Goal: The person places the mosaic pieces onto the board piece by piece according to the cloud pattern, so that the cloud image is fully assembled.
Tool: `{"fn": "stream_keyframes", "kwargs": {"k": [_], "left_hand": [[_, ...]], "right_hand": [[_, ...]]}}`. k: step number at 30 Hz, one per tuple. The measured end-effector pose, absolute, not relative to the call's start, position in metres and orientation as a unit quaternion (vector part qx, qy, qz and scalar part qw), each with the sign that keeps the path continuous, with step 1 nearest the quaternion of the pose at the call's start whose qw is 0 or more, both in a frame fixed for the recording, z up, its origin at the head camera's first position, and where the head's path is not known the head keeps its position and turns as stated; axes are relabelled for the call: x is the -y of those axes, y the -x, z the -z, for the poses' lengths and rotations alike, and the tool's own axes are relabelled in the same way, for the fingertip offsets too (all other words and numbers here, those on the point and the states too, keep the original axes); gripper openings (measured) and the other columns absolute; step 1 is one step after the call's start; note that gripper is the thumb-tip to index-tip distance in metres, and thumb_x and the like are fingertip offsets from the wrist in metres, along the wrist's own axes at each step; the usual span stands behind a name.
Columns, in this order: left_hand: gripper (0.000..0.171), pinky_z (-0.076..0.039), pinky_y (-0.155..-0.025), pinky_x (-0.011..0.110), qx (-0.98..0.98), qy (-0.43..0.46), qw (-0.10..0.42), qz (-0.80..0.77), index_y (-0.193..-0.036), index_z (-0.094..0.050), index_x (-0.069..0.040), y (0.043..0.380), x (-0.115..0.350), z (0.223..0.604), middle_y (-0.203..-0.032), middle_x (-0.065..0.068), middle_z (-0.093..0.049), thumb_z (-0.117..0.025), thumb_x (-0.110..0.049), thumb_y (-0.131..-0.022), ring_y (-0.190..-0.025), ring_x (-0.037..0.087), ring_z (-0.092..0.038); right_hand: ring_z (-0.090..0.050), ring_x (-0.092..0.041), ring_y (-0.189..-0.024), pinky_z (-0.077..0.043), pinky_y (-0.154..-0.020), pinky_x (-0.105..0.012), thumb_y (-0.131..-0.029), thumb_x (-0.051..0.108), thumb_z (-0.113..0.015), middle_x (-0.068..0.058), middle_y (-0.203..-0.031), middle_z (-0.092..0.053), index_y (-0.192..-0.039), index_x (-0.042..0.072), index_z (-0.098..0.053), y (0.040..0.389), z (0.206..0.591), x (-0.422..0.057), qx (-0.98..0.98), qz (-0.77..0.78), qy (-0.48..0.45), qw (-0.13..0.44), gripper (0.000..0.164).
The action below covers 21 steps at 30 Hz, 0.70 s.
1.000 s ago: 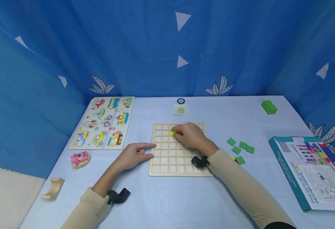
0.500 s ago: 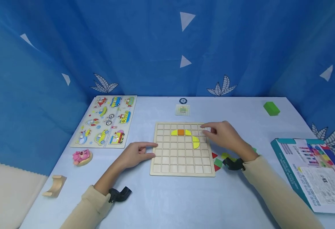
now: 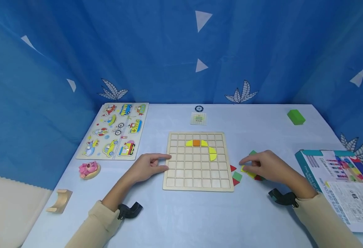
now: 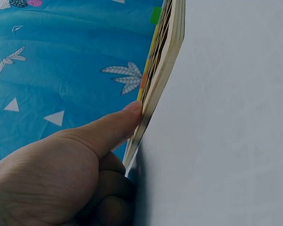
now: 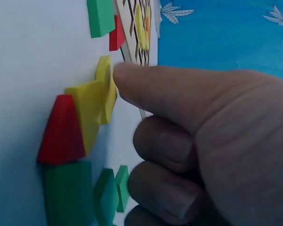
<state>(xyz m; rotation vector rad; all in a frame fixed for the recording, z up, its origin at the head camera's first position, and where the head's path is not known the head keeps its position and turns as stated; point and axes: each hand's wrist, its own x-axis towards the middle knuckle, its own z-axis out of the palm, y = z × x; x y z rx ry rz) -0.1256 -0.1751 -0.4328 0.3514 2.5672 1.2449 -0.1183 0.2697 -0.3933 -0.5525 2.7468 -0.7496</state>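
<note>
A wooden grid board [image 3: 187, 174] lies mid-table, an orange square tile [image 3: 196, 143] set in it between yellow curved-edge tiles; two more yellow ones [image 3: 212, 154] sit to their right, forming a half circle. Against the board's left edge rest the thumb and index finger of my left hand [image 3: 143, 168]; the left wrist view shows the thumb on the rim. My right hand [image 3: 268, 167] is over a loose group of tiles right of the board. Its thumb is right at a yellow curved tile [image 5: 107, 89], beside another yellow tile [image 5: 89, 103] and a red one [image 5: 61, 129].
Green [image 3: 237, 176] and red tiles [image 3: 232, 168] lie by the board's right edge. A pattern card [image 3: 198, 118] is behind the board. Left are a picture puzzle [image 3: 107, 137], pink figure [image 3: 89, 169] and wooden arch [image 3: 59, 201]; right, a box [image 3: 333, 193] and green block [image 3: 296, 117].
My right hand has let go of a yellow tile on the board, drawn back to the right and come down over the loose tiles. The left hand stays at the board's edge.
</note>
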Motion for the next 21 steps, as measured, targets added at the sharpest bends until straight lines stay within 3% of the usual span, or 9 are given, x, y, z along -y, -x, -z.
{"fn": "stream_keyframes", "kwargs": {"k": [7, 12, 21], "left_hand": [[0.039, -0.029, -0.053, 0.025, -0.884, -0.122, 0.132, -0.431, -0.128, -0.072, -0.029, 0.124, 0.174, 0.433, -0.055, -0.006, -0.036, -0.081, -0.033, -0.090, -0.050, 0.012, -0.031], [0.039, -0.029, -0.053, 0.026, -0.886, -0.118, 0.132, -0.429, -0.128, -0.072, -0.030, 0.123, 0.175, 0.433, -0.055, -0.006, -0.036, -0.081, -0.033, -0.090, -0.050, 0.012, -0.031], [0.039, -0.028, -0.053, 0.026, -0.885, -0.122, 0.134, -0.430, -0.128, -0.072, -0.030, 0.126, 0.175, 0.433, -0.055, -0.006, -0.035, -0.081, -0.033, -0.090, -0.050, 0.013, -0.030]], "right_hand": [[-0.044, -0.013, -0.052, -0.030, -0.048, -0.026, -0.087, 0.023, -0.083, 0.007, -0.058, -0.046, -0.121, 0.013, -0.077, 0.107, 0.388, -0.274, -0.952, 0.222, 0.172, 0.118, 0.035], [-0.044, -0.012, -0.053, -0.031, -0.049, -0.026, -0.088, 0.022, -0.082, 0.008, -0.058, -0.047, -0.115, 0.014, -0.078, 0.105, 0.388, -0.268, -0.955, 0.210, 0.177, 0.115, 0.029], [-0.043, -0.009, -0.055, -0.036, -0.051, -0.027, -0.083, 0.027, -0.085, 0.010, -0.056, -0.044, -0.108, 0.013, -0.077, 0.103, 0.397, -0.256, -0.972, 0.120, 0.195, 0.045, 0.029]]}}
